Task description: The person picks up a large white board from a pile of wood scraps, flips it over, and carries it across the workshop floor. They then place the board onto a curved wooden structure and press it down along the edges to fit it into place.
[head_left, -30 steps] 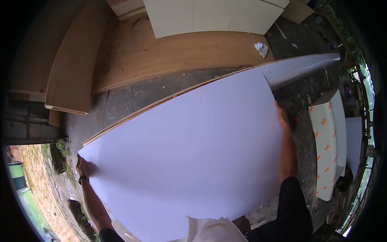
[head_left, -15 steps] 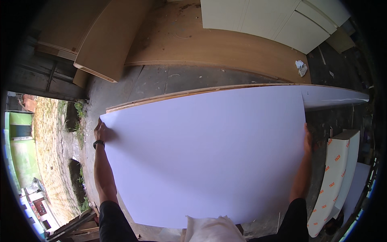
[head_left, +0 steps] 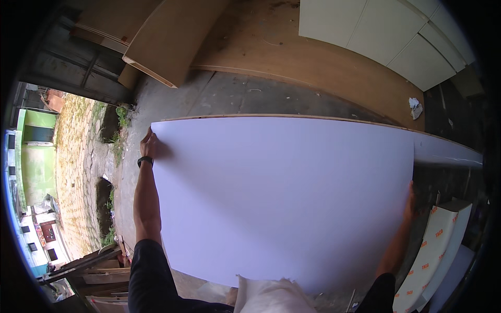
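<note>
A large, smooth white sheet (head_left: 287,193) spreads between my arms, covering most of a wood-edged white board (head_left: 446,152) that shows along the far side and out to the right. My left hand (head_left: 148,143), with a dark band at the wrist, pinches the sheet at its far left corner. Along the right edge, my right hand (head_left: 410,199) grips the sheet lower down; its fingers are partly hidden and dim. The sheet's far edge lies close along the board's thin wooden edge.
Brown panels (head_left: 172,41) stand at the far left. Beyond the board are a long brown panel (head_left: 313,78) with crumpled paper (head_left: 415,108) and cream cabinet panels (head_left: 386,39). A wrapped white piece (head_left: 430,255) stands at right; wood scraps (head_left: 102,279) lie near left.
My view has turned, so the surroundings shift. The sheet's far left corner has come nearer the board's far edge, covering more of the wooden strip. Both hands keep their hold.
</note>
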Demonstrator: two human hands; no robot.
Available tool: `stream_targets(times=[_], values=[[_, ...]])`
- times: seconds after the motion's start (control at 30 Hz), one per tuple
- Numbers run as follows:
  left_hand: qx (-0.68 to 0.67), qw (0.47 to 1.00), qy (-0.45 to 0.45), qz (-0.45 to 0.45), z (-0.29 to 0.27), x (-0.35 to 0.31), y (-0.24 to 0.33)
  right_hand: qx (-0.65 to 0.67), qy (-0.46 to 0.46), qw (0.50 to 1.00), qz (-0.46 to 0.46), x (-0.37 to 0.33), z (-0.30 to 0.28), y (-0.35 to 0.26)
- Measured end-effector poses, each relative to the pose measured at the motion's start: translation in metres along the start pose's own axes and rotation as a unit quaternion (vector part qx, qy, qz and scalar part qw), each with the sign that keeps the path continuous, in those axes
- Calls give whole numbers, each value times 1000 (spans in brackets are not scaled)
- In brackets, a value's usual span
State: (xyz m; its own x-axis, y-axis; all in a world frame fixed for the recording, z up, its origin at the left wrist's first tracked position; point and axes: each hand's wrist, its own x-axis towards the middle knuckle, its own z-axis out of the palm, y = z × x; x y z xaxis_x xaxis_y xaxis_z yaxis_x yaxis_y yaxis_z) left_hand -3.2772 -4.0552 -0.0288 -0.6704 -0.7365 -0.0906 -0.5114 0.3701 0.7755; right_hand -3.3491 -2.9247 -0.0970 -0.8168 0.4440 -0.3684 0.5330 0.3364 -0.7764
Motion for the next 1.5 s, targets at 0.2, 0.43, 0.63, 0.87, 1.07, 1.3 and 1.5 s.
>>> stream_targets(times=[0.2,0.43,0.63,0.87,1.07,1.3,1.5], values=[[63,997,44,11,4,-6,-14,104,-27,992,-63,-20,-3,-26],[52,997,43,42,16,-1,-11,543,5,840,5,-9,-2,-30],[87,995,48,20,10,7,-30,663,16,743,92,-10,16,-40],[224,970,93,-5,26,2,-18,153,10,988,32,-13,14,-29],[226,971,70,-14,20,-10,-6,61,14,997,53,-19,6,-31],[131,991,27,32,23,22,8,28,1,998,48,-9,6,-41],[109,993,-32,-11,41,37,13,-2,11,999,49,-14,-9,-44]])
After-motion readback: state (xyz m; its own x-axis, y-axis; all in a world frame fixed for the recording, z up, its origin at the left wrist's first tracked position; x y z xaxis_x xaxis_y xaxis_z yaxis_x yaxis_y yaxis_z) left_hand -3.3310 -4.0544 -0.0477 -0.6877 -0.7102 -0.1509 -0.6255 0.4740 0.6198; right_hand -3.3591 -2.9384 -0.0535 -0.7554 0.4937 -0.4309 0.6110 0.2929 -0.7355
